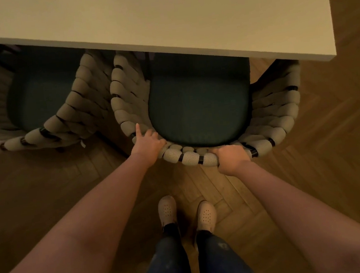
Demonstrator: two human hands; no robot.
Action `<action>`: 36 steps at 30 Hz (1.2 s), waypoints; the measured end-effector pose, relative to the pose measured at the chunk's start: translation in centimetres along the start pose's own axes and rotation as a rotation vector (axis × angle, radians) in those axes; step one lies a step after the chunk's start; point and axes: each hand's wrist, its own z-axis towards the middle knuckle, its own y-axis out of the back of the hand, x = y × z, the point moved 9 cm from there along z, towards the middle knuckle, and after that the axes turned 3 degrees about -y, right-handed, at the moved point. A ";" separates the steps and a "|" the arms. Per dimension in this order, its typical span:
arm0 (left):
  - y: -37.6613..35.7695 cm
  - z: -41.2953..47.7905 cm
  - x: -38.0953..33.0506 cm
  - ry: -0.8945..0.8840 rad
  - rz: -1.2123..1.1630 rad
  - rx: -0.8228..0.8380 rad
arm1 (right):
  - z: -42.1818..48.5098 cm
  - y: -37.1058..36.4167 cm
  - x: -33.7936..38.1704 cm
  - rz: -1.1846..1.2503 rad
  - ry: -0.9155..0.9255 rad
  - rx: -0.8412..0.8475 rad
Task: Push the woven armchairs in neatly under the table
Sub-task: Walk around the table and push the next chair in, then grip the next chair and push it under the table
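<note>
A woven armchair point(123, 93) with grey padded strapping and a dark green seat cushion point(198, 107) stands in front of me, its front part under the pale table point(162, 16). My right hand point(232, 156) is closed around the top of its curved backrest. My left hand point(147, 143) rests on the backrest's left side, fingers curled over the rim and the forefinger stretched out. A second woven armchair point(76, 107) of the same kind stands to the left, also partly under the table, almost touching the first.
The table's right corner point(332, 55) juts out just past the chair's right arm. Herringbone wood floor point(340, 130) lies all around. My feet in pale shoes point(167, 211) stand right behind the chair.
</note>
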 end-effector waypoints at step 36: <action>-21.3 -20.9 50.1 0.393 -0.350 -0.100 | 15.7 12.8 57.8 0.128 0.320 -0.129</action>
